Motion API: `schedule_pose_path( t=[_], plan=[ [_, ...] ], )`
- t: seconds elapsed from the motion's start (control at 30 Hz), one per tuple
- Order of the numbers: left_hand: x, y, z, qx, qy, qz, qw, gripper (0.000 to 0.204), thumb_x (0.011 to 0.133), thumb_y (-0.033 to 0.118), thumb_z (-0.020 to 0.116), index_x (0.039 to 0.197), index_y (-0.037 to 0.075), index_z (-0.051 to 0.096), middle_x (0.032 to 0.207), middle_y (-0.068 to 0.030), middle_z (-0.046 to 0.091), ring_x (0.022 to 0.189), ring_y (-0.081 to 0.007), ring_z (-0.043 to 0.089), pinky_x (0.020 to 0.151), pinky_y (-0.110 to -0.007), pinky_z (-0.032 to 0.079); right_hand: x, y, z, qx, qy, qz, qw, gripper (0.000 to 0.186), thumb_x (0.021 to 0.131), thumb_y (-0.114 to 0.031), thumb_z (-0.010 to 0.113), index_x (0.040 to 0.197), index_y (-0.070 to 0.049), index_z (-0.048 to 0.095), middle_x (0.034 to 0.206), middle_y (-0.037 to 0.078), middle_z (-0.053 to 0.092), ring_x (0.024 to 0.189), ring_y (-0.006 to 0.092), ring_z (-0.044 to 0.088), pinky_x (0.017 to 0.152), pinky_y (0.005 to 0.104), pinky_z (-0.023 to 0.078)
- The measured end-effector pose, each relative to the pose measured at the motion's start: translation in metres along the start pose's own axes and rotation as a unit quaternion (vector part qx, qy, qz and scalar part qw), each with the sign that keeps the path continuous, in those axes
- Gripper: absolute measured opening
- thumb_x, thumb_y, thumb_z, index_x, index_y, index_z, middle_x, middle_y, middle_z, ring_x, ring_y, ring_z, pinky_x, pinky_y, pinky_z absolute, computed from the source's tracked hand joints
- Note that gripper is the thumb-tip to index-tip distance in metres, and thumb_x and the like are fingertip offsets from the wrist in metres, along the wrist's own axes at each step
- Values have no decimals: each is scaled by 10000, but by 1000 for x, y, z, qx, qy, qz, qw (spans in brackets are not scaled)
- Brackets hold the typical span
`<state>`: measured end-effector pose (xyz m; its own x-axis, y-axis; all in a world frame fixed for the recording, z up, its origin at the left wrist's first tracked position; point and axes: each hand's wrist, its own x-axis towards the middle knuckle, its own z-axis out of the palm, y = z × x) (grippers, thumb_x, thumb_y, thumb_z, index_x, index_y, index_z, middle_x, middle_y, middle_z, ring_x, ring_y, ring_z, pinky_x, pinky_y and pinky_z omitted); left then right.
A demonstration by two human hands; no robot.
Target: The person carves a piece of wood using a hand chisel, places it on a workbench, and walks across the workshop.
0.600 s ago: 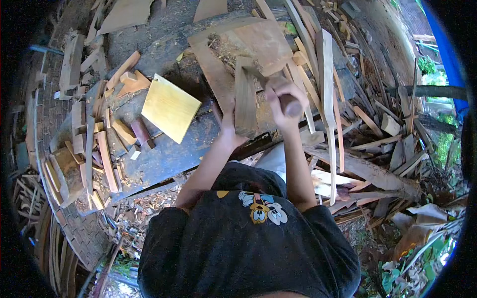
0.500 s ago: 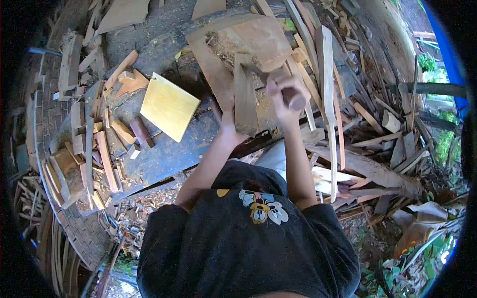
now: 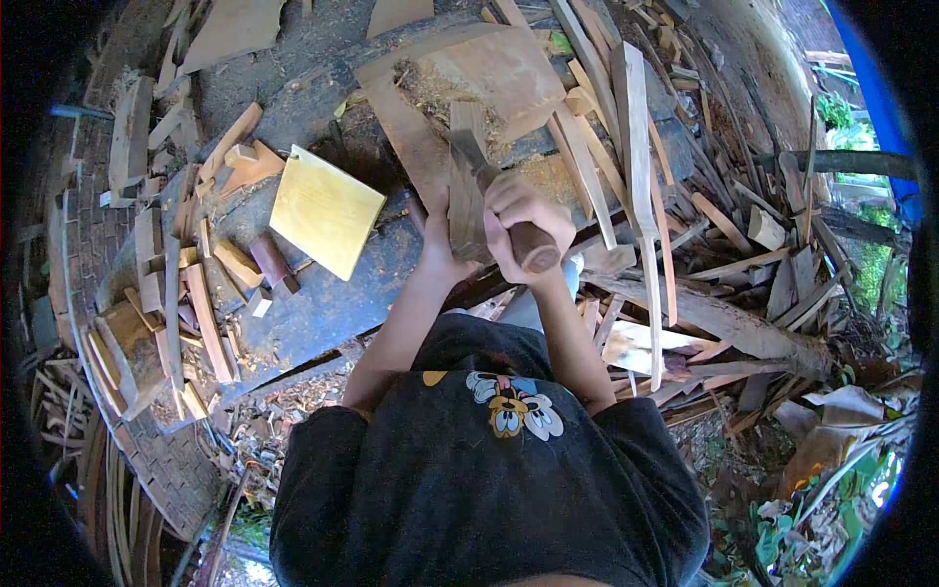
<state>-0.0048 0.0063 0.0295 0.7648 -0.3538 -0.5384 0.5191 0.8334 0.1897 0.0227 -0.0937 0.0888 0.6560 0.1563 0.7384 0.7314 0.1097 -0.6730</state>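
Note:
My right hand [image 3: 528,220] is closed round the thick wooden handle of a dark-bladed chopping knife [image 3: 468,149]. Its blade points away from me and lies against or just over the upper part of an upright wooden block [image 3: 468,210]; whether it cuts in, I cannot tell. Low on the block's left side, my left hand [image 3: 442,245] grips it, the thumb side toward the block. Beneath and beyond them lies a flat brown board [image 3: 411,132] on the dark work surface [image 3: 337,298]. My fingers behind the block are hidden.
A pale yellow board [image 3: 328,210] and a dark red-brown wooden cylinder [image 3: 274,262] lie to the left, with several offcuts. Long wooden slats [image 3: 641,147] lean at the right, above a heap of scrap wood [image 3: 743,318]. A flat brown slab [image 3: 499,78] lies at the far side.
My right hand has come down and left with the knife, bringing the blade from right of the block to its upper part. My left hand keeps its hold on the block.

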Motion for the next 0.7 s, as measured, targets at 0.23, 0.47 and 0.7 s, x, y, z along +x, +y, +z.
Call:
schedule_pose_path(
  t=[0.23, 0.47, 0.7],
  plan=[
    [18, -6, -28, -38, -108, -20, 993, 474, 793, 506, 340, 1091, 148, 429, 1001, -37, 502, 895, -202, 504, 716, -361, 439, -12, -40, -5, 82, 13, -41, 996, 155, 586, 99, 514, 548, -29, 436, 550, 87, 475, 508, 230, 490, 535, 315, 416],
    [2, -1, -12, 241, -56, 163, 955, 442, 820, 405, 329, 1077, 64, 444, 981, -92, 518, 932, -228, 499, 820, -386, 395, 1, -37, 0, -51, 41, 22, 998, 143, 591, 93, 523, 572, -20, 437, 569, 84, 469, 518, 221, 479, 512, 296, 401],
    [36, -15, -45, 8, -27, 51, 998, 538, 710, 589, 413, 1103, 220, 404, 1038, -25, 471, 956, -233, 451, 746, -442, 391, -9, -51, 3, -42, 13, -4, 999, 120, 662, 81, 504, 621, -21, 456, 604, 93, 493, 565, 210, 486, 576, 321, 402]
  ],
)
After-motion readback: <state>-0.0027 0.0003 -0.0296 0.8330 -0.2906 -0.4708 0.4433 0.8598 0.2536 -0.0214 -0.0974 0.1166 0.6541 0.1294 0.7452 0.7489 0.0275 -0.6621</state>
